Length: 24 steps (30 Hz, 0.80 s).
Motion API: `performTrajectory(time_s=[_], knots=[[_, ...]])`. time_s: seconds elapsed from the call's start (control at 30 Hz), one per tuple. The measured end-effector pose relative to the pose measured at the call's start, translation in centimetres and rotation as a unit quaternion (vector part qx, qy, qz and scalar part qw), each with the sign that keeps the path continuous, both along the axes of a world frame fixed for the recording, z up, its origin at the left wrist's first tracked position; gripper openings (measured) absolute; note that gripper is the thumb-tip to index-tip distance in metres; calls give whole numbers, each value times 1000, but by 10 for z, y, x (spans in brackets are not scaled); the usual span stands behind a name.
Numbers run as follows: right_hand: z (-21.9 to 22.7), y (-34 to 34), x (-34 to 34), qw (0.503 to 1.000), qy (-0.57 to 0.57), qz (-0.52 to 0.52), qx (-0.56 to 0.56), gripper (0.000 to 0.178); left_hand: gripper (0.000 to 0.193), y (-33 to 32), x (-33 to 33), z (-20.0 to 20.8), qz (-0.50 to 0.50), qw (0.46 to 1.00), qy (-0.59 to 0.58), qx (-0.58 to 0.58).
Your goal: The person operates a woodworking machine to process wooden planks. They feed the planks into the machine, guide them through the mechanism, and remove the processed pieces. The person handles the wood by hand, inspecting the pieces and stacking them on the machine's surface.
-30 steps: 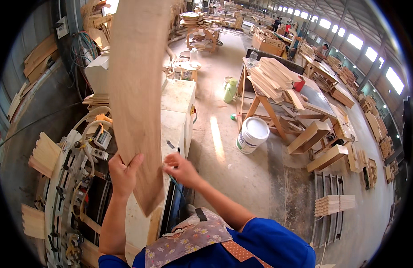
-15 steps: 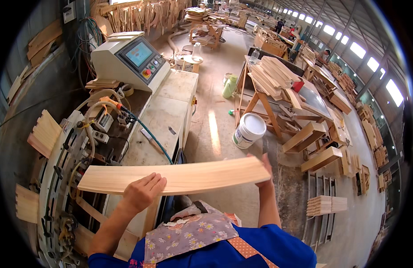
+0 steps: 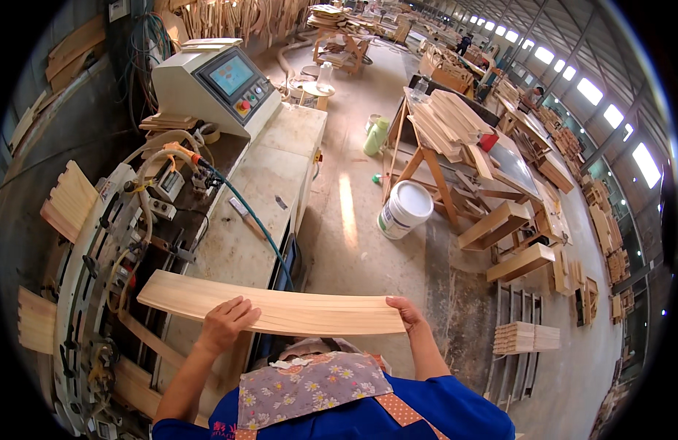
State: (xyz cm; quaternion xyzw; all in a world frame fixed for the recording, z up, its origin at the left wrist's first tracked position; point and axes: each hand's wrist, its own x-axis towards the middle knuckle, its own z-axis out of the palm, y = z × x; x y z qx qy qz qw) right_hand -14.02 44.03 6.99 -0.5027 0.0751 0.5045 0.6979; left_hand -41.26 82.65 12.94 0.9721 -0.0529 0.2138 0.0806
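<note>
— What have you got in your hands?

— A long, pale wooden board [image 3: 280, 312], slightly curved, lying flat and level across my front. My left hand [image 3: 225, 323] lies on top of it, fingers spread over the upper face and curled over the near edge, somewhat in from the left end. My right hand [image 3: 406, 312] is closed on the right end, fingers wrapped round the end of the wood. Both hands are clamped on the board; neither is free.

— Where does it sit against the machine?

— Its left end reaches over the curved metal machine [image 3: 104, 293] with its hoses and clamps; the rest hangs in front of the pale worktop [image 3: 258, 213], above the concrete floor [image 3: 353, 249]. I cannot tell whether the left end touches the machine.

— What else is about?

— A control console with a blue screen [image 3: 218, 84] stands at the far end of the worktop. A white bucket [image 3: 405, 209] stands on the floor to my right, just beside a trestle stacked with boards [image 3: 445, 125]. Short ribbed wooden blocks [image 3: 69, 199] stick out from the machine's left side.
</note>
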Motion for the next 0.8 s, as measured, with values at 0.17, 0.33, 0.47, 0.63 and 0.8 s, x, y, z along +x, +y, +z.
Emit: performTrajectory(time_s=[0.17, 0.33, 0.47, 0.63, 0.8], knots=[[1, 32, -19, 997, -67, -19, -18, 38, 36, 10, -16, -16, 59, 998, 30, 15], [-44, 30, -21, 987, -146, 19, -66, 37, 86, 1, -24, -42, 129, 976, 159, -80], [-28, 49, -35, 990, -107, 51, -73, 34, 86, -8, -18, -73, 267, 956, 73, -96], [-48, 84, -32, 978, -122, 102, -134, 28, 90, 19, -8, -84, 380, 918, 49, -106], [-37, 131, -66, 970, -145, 114, -158, 28, 92, 71, -13, -86, 380, 919, 63, -85]])
